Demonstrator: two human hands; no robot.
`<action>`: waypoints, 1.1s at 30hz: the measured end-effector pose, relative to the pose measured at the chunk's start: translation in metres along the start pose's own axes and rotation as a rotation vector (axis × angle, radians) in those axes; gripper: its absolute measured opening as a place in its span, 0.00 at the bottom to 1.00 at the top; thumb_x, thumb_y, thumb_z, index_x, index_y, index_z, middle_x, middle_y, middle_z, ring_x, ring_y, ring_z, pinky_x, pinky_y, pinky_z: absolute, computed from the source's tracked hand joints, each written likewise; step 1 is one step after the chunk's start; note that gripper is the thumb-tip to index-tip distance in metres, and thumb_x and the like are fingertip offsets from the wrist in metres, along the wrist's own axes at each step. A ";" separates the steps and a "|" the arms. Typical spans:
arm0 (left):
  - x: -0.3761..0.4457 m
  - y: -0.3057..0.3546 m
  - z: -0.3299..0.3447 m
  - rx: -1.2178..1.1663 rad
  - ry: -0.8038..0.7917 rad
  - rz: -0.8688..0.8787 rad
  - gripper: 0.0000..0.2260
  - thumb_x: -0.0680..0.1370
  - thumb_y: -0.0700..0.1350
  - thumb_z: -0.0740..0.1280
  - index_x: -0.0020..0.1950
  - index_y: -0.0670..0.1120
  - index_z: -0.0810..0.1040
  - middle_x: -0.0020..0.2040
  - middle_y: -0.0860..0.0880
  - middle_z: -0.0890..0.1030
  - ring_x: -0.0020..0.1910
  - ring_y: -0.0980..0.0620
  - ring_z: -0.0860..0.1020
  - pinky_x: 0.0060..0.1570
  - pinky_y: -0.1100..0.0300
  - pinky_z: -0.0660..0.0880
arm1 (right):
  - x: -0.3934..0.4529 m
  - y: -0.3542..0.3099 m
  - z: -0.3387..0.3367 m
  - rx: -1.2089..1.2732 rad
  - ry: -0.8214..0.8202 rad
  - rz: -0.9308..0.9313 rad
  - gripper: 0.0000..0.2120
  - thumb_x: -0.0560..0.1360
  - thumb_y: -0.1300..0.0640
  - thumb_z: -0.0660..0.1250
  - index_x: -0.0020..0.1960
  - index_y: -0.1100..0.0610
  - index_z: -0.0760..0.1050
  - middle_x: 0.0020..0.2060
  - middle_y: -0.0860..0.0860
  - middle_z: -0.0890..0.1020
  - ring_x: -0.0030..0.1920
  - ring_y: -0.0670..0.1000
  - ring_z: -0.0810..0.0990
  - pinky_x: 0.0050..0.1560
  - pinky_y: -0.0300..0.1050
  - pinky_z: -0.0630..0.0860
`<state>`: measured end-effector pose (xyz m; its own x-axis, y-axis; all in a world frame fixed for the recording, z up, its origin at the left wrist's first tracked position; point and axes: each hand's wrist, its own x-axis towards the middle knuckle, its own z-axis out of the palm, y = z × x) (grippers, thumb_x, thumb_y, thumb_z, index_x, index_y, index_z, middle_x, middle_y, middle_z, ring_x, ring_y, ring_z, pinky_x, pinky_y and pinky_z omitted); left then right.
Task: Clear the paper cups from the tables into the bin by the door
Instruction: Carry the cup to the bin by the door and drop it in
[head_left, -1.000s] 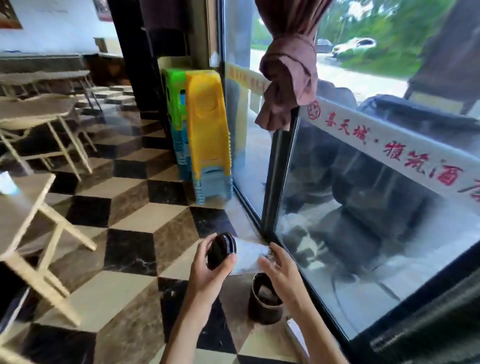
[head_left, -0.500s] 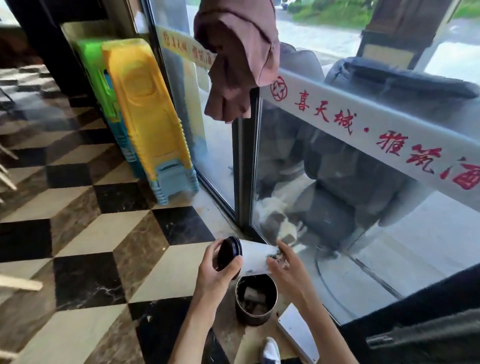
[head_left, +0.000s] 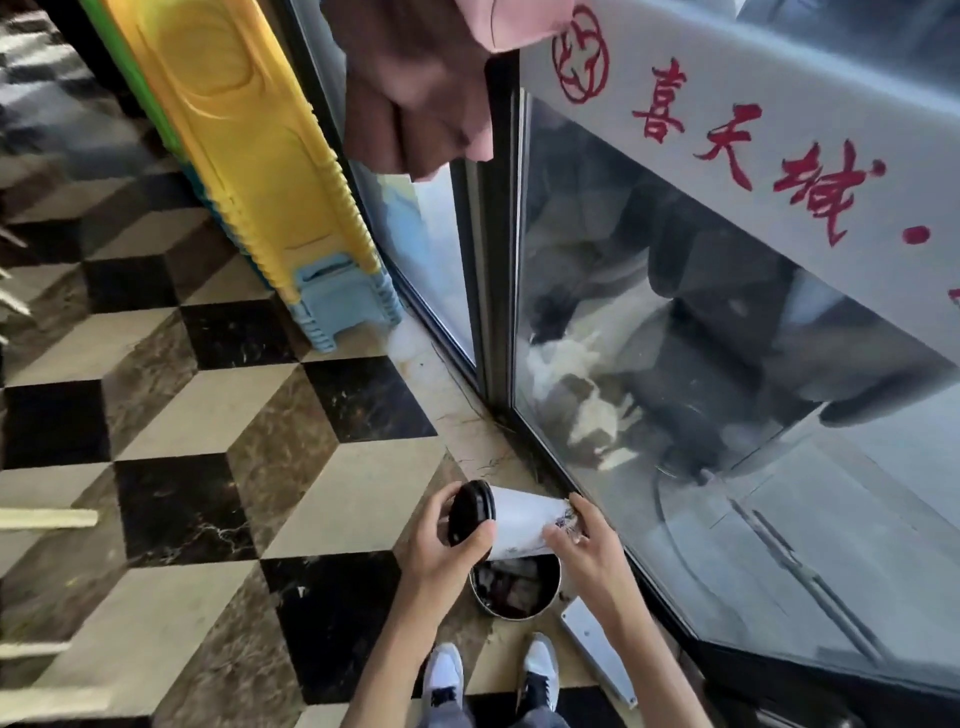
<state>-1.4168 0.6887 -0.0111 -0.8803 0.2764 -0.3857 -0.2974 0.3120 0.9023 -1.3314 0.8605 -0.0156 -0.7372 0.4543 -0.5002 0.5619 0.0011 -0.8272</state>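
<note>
A white paper cup (head_left: 519, 522) with a black lid (head_left: 470, 514) lies sideways in both my hands, just above a small round metal bin (head_left: 519, 584) on the floor by the glass door. My left hand (head_left: 441, 545) grips the lid end. My right hand (head_left: 584, 551) holds the cup's bottom end. The bin is open at the top and dark scraps lie inside it. My arms hide part of the bin's rim.
A glass door (head_left: 727, 415) with a white banner of red characters stands to the right. A stack of yellow, green and blue plastic stools (head_left: 270, 171) leans by the frame. A knotted curtain (head_left: 415, 88) hangs above. A grey flat plate (head_left: 597, 649) lies beside my shoes (head_left: 488, 675).
The view has tilted down and closer to the bin. My hands with the lidded cup have stayed over the bin, and the cup is now more fully in sight.
</note>
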 end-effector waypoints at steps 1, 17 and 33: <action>0.008 -0.009 0.004 -0.003 -0.021 -0.027 0.23 0.64 0.57 0.76 0.58 0.69 0.76 0.58 0.59 0.82 0.61 0.58 0.78 0.61 0.56 0.75 | 0.008 0.008 0.001 0.010 0.001 0.023 0.32 0.74 0.45 0.68 0.74 0.53 0.64 0.63 0.52 0.78 0.61 0.52 0.79 0.64 0.56 0.74; 0.151 -0.336 0.052 0.153 -0.139 -0.409 0.24 0.63 0.60 0.73 0.59 0.68 0.72 0.61 0.56 0.78 0.55 0.64 0.78 0.45 0.72 0.74 | 0.191 0.306 0.119 -0.005 -0.006 0.448 0.28 0.77 0.51 0.67 0.75 0.53 0.63 0.65 0.54 0.76 0.59 0.52 0.79 0.60 0.51 0.76; 0.205 -0.450 0.080 0.262 -0.188 -0.422 0.29 0.70 0.61 0.69 0.71 0.63 0.67 0.70 0.55 0.69 0.67 0.57 0.68 0.62 0.58 0.68 | 0.245 0.410 0.150 0.010 0.070 0.467 0.31 0.76 0.49 0.65 0.76 0.51 0.60 0.73 0.51 0.69 0.70 0.46 0.68 0.69 0.54 0.70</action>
<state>-1.4337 0.6776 -0.5121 -0.6156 0.2282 -0.7543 -0.4879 0.6414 0.5922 -1.3378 0.8381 -0.5154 -0.3789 0.4628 -0.8014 0.8238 -0.2260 -0.5200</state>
